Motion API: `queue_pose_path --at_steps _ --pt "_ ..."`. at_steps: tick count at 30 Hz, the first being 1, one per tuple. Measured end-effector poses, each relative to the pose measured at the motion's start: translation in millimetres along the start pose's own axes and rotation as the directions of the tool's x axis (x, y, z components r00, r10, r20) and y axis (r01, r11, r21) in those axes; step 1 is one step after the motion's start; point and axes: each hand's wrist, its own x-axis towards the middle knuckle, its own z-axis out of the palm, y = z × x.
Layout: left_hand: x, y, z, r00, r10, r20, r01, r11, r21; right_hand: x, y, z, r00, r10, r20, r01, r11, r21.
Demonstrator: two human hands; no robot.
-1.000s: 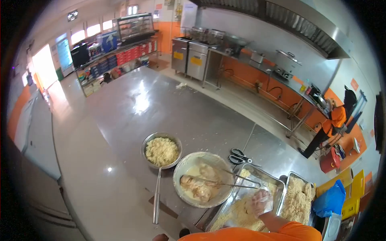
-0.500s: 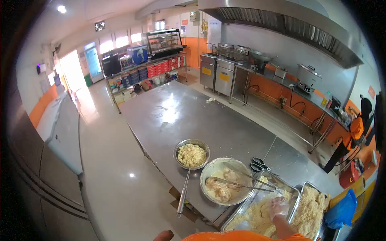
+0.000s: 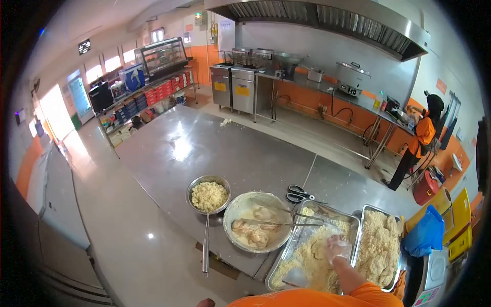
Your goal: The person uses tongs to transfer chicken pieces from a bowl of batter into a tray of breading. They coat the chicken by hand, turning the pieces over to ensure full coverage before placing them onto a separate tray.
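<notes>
My right hand (image 3: 338, 248), in a clear plastic glove, is down in a metal tray (image 3: 353, 220) of pale yellowish crumbs. Its fingers look bent together against the crumbs; whatever they hold is hidden. Just left of the fingers lies a rounded, crumb-coated lump (image 3: 319, 250). My left hand (image 3: 206, 303) barely shows at the bottom edge, its fingers out of sight. Left of the tray, a large bowl (image 3: 228, 225) contains battered pieces, probably meat, in pale liquid. Metal tongs (image 3: 302, 224) lie across the bowl and reach over the tray's edge.
A long-handled strainer (image 3: 206, 250) holds yellowish crumbs. Black-handled scissors (image 3: 298, 193) lie behind the trays. To the right are a second crumb-filled tray (image 3: 364, 210), a blue bag (image 3: 425, 230) and a scale (image 3: 434, 271). A person in orange (image 3: 424, 130) stands at the far counter.
The view has turned to the right, so everything sits further left and the scale has come into sight. My right hand remains in the crumb tray.
</notes>
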Motion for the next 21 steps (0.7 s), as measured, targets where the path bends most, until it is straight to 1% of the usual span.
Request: queue_pose_path --at_steps 1,2,3,5,6,8,10,11,12,13,14,17,19,20,21 --pt "1 1 2 1.0 0.022 -0.006 -0.022 0.999 0.027 -4 -2 -7 1.0 0.0 0.023 0.0 1.0 0.002" --pt "2 2 5 0.999 0.044 -0.011 -0.043 0.997 0.061 6 13 24 0.999 -0.036 0.021 0.029 0.969 0.247" --pt "0 2 5 0.998 0.063 -0.016 -0.062 0.994 0.092 15 26 52 0.997 -0.071 0.019 0.054 0.877 0.477" --pt "0 3 6 0.994 0.107 -0.024 -0.102 0.981 0.166 6 18 34 0.993 -0.077 0.085 0.044 0.939 0.34" --pt "2 2 7 0.99 0.138 -0.019 -0.131 0.968 0.216 0 -6 -20 0.984 -0.029 0.178 0.04 0.997 -0.06" --pt "12 -6 14 0.977 0.214 0.017 -0.206 0.911 0.356 -4 -5 -16 0.997 -0.071 0.031 0.074 0.992 -0.101" --pt "20 -17 16 0.952 0.302 0.048 -0.286 0.821 0.494 -1 -14 -37 0.975 -0.168 0.143 0.19 0.97 -0.154" --pt "18 -24 17 0.951 0.302 -0.058 -0.25 0.868 0.428 22 1 24 0.976 -0.217 0.003 0.213 0.96 0.18" --pt "14 -19 28 0.946 0.284 -0.159 -0.216 0.913 0.345 29 8 34 0.962 -0.271 -0.039 0.274 0.943 0.189" --pt "9 -5 47 0.948 0.298 -0.115 -0.245 0.909 0.337 35 14 44 0.943 -0.324 -0.08 0.334 0.923 0.193" --pt "3 1 53 0.949 0.309 -0.07 -0.267 0.899 0.346 31 -9 3 0.92 -0.392 0.007 0.391 0.916 -0.089" --pt "-23 -29 42 0.954 0.293 0.058 -0.289 0.858 0.423 33 -29 3 0.959 -0.23 0.165 0.246 0.965 -0.087" --pt "-31 -35 36 0.957 0.269 0.108 -0.288 0.847 0.446 18 -39 -23 0.952 -0.305 0.034 0.307 0.944 -0.123" --pt "-34 -36 36 0.958 0.258 0.127 -0.288 0.86 0.422 11 -42 -31 0.94 -0.34 -0.022 0.333 0.931 -0.148" --pt "-38 -33 34 0.955 0.248 0.162 -0.293 0.868 0.4 14 -41 -20 0.928 -0.372 0.006 0.368 0.916 -0.157"
